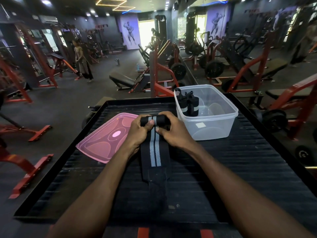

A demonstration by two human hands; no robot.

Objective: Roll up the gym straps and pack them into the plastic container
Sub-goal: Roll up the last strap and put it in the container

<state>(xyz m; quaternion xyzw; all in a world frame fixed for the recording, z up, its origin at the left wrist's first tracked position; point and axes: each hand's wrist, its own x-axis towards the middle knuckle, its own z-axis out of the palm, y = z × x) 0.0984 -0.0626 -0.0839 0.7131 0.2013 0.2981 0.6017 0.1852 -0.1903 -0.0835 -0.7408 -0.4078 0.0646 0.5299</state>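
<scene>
A black ribbed platform (223, 169) with a raised rim is seen in the foreground of a gym, with red and black machines (240, 66) standing on the dark floor behind it. A person (82, 62) is seen standing far off on the left.

On the platform's far right a clear plastic container (214, 124) is set, open at the top. Two rolled straps (188, 105) are stood upright inside it, against its left wall, touching each other. A pink translucent lid (106, 138) is laid flat on the platform to the left of the container, apart from it.

Between lid and container, a black strap (155, 152) with two grey stripes is being handled. Its far end is wound into a roll, which is held just above the platform; the unrolled length is stretched back toward the camera and lies flat on the ribbed surface.

The roll is gripped from both ends. The left hand (139, 133) is curled round the roll's left part, thumb pressed on top by the stripes. The right hand (173, 133) is curled round the right part, its thumb set on the strap just below the roll.
</scene>
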